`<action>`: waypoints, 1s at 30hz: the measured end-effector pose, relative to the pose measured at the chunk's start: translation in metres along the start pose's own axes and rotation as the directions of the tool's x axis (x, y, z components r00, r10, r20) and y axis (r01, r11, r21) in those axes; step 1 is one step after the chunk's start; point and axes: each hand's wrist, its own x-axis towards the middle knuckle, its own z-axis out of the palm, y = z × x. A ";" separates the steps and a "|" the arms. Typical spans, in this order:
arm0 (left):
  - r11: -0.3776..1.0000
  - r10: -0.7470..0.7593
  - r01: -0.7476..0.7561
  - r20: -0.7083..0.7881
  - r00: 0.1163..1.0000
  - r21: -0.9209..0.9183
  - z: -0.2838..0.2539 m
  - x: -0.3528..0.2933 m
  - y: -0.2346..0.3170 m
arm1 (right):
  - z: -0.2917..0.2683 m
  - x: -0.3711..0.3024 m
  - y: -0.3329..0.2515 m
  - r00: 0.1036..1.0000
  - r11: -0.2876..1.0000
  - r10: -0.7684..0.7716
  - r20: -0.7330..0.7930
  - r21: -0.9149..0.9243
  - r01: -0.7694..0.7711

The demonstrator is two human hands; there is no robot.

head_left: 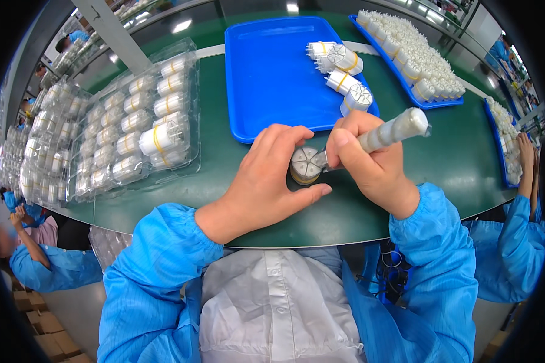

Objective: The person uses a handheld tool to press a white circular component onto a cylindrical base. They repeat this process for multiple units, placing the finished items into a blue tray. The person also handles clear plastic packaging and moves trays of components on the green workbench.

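Note:
A round bundle of white wedge-shaped pieces [307, 162] stands upright on the green table, its segmented top facing up. A yellow band goes round its side. My left hand [266, 175] curls about it, fingers on the far side and thumb on the near side. In my right hand [369, 160] is a hand tool with a thick, white-wrapped handle [399, 126], slanting up to the right. Its flat, shiny metal end reaches the right edge of the bundle's top; whether it presses on it is hard to tell.
Beyond my hands lies a blue tray [272, 78] with several banded bundles [345, 58] at its right. Clear plastic trays [191, 130] of bundles stand at left. Another blue tray [427, 104] packed with white pieces is at far right. Co-workers sit at both sides.

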 end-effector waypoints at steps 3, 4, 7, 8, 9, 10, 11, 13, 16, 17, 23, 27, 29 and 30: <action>0.997 -0.080 0.080 0.011 0.997 0.001 0.000 -0.003 0.000 | 0.000 0.001 -0.004 1.000 0.999 -0.004 -0.022 0.049 0.005; 0.997 -0.073 0.073 -0.015 0.997 -0.039 0.001 -0.005 0.000 | 0.000 0.003 -0.012 0.999 0.994 0.007 -0.045 0.109 -0.002; 0.986 -0.037 0.028 -0.052 0.998 -0.166 0.007 -0.007 -0.004 | -0.003 0.004 -0.016 0.998 0.991 0.015 -0.060 0.137 -0.006; 0.979 -0.020 0.008 -0.057 0.998 -0.205 0.008 -0.006 -0.005 | -0.003 0.004 -0.015 0.999 0.993 0.007 -0.053 0.115 -0.001; 0.979 -0.018 0.008 -0.046 0.999 -0.204 0.008 -0.006 -0.005 | -0.003 0.004 -0.014 0.999 0.996 0.000 -0.044 0.092 0.004; 0.979 -0.016 0.009 -0.035 0.999 -0.204 0.008 -0.006 -0.005 | -0.002 0.003 -0.013 0.999 0.996 0.026 -0.032 0.083 -0.023; 0.979 -0.011 0.006 -0.024 1.000 -0.203 0.009 -0.005 -0.005 | -0.002 0.002 -0.013 0.999 0.996 0.050 -0.022 0.072 -0.049; 0.975 -0.019 0.015 -0.020 1.000 -0.221 0.010 -0.004 -0.005 | -0.001 0.000 -0.008 0.998 0.997 0.061 -0.008 0.047 -0.061; 0.943 -0.115 0.125 0.052 0.992 -0.310 0.011 -0.006 -0.006 | 0.000 -0.002 0.000 1.000 1.000 0.011 0.017 -0.010 -0.011; 0.925 -0.162 0.180 0.082 0.983 -0.336 0.009 -0.008 -0.007 | 0.001 0.000 0.001 0.999 0.999 -0.017 0.039 -0.035 0.018; 0.990 -0.006 -0.001 -0.052 0.999 -0.140 -0.012 -0.018 0.004 | -0.007 -0.001 -0.013 0.986 0.995 0.013 -0.166 0.101 0.004; 0.943 0.152 -0.067 -0.244 0.958 0.325 -0.075 -0.042 0.007 | -0.008 0.000 -0.008 0.995 0.997 -0.018 -0.102 0.074 0.026; 0.888 0.093 0.061 -0.307 0.947 0.456 -0.118 -0.062 -0.002 | -0.003 0.000 -0.007 0.998 0.997 -0.031 -0.063 0.070 0.036; 0.842 0.048 0.134 -0.319 0.947 0.523 -0.138 -0.071 -0.008 | -0.002 0.000 -0.008 0.998 0.997 -0.033 -0.054 0.066 0.036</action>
